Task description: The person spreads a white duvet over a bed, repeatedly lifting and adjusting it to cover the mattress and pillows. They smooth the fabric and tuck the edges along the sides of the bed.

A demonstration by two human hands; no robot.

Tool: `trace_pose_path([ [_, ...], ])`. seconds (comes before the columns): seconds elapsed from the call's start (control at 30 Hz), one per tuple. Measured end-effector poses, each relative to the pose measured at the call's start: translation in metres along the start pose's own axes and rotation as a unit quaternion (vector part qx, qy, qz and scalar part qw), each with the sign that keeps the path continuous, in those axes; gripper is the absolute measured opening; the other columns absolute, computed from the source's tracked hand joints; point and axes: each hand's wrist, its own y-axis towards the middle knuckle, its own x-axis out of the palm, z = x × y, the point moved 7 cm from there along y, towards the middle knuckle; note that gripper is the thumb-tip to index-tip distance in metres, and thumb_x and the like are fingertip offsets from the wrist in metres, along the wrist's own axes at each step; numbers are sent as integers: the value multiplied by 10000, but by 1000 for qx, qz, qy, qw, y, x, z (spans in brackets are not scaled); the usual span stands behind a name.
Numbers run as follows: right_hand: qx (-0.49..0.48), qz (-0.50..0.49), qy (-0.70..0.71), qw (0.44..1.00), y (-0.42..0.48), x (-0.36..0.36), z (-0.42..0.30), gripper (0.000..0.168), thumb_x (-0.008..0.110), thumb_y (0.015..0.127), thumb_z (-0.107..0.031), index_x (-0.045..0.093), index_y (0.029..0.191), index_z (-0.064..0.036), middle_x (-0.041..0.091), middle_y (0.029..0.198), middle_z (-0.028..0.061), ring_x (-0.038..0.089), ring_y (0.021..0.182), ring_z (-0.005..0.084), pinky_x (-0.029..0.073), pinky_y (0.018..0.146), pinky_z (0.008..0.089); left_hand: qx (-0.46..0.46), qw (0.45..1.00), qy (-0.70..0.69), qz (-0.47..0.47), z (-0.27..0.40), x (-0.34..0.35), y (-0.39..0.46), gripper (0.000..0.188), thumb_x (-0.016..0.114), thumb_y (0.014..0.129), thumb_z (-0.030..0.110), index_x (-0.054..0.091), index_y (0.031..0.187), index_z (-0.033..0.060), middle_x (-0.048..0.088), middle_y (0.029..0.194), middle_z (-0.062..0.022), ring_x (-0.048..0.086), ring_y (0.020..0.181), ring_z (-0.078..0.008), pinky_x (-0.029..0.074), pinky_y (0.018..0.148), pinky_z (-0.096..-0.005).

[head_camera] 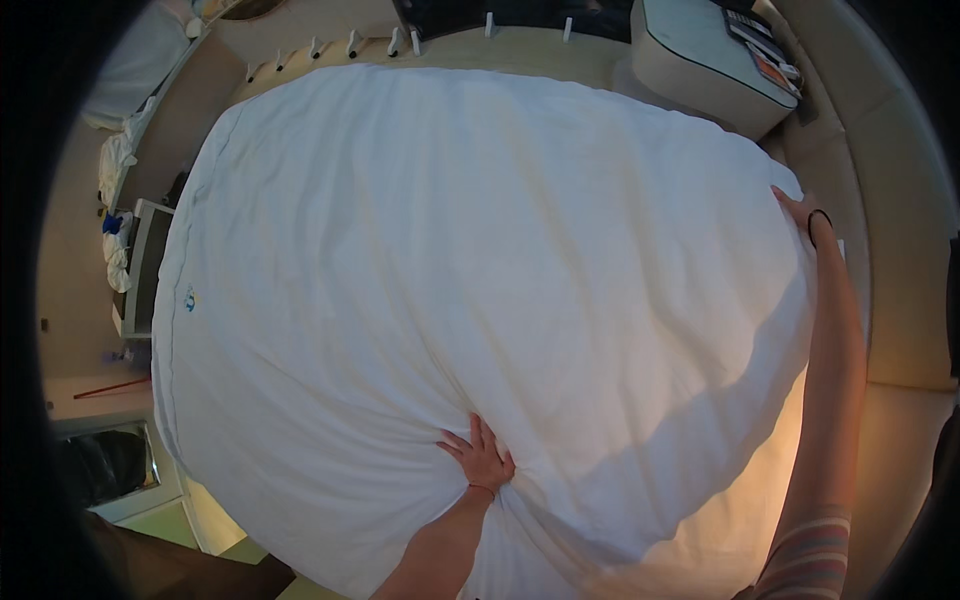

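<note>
A white bed cover (420, 247) spreads over the wide bed in front of me, with long creases and a small blue and green motif near its left edge. My left hand (484, 459) presses flat on its near middle, fingers spread, and folds gather around the palm. At the far right my right hand (801, 208), with a dark band at the wrist, touches the cover's edge beside the headboard. Its thumb side lies over the cloth; the other fingers are partly hidden, so I cannot tell whether they grip it. A shadow crosses the cover's right part.
A padded beige headboard (904, 300) runs down the right side. A nightstand (694, 60) with a glass top, bearing books and small items, stands at the far right corner. A white-framed cabinet (144, 270) is beyond the left edge. Several white supports (352, 43) line the far side.
</note>
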Motion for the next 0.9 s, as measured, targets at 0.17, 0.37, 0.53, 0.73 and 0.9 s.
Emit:
trace_pose_path([
  [0.17, 95, -62, 153, 982, 30, 36, -9, 1085, 672, 448, -651, 349, 1220, 41, 428, 1192, 208, 461, 1056, 297, 376, 894, 368, -7, 999, -1, -40, 2, 11, -1, 649, 466, 615, 303, 350, 1182, 8, 178, 1356, -147, -32, 1130, -612, -34, 839, -720],
  [0.37, -207, -39, 312, 926, 18, 1, -104, 694, 708, 570, -391, 498, 1094, 12, 547, 1047, 141, 542, 884, 249, 435, 772, 354, -3, 999, 31, -44, 7, 3, 4, 678, 396, 671, 247, 204, 1255, -39, 125, 1371, -160, -45, 1161, -573, -43, 877, -685],
  [0.53, -64, 288, 255, 921, 26, -208, -14, 612, 640, 609, -427, 542, 1039, -2, 560, 989, 124, 542, 810, 234, 427, 717, 346, 2, 1000, 27, 3, -2, -5, -6, 666, 478, 643, 353, 309, 1245, 123, 165, 1368, -104, -14, 1168, -565, -19, 870, -700],
  [0.73, 79, 371, 138, 915, 20, -252, 72, 680, 564, 681, -563, 525, 1113, -40, 532, 1116, 112, 505, 994, 225, 375, 838, 285, 54, 998, 12, 38, 13, 3, 4, 644, 405, 689, 336, 264, 1267, 89, 160, 1372, -117, -28, 1179, -553, -19, 885, -688],
  [0.9, -107, 281, 71, 951, 4, -192, -75, 693, 535, 686, -588, 539, 1064, -7, 571, 1016, 137, 531, 934, 236, 386, 820, 325, 3, 999, 48, 21, -7, -6, -12, 639, 387, 705, 344, 249, 1281, 105, 154, 1377, -107, -37, 1183, -547, -25, 887, -682],
])
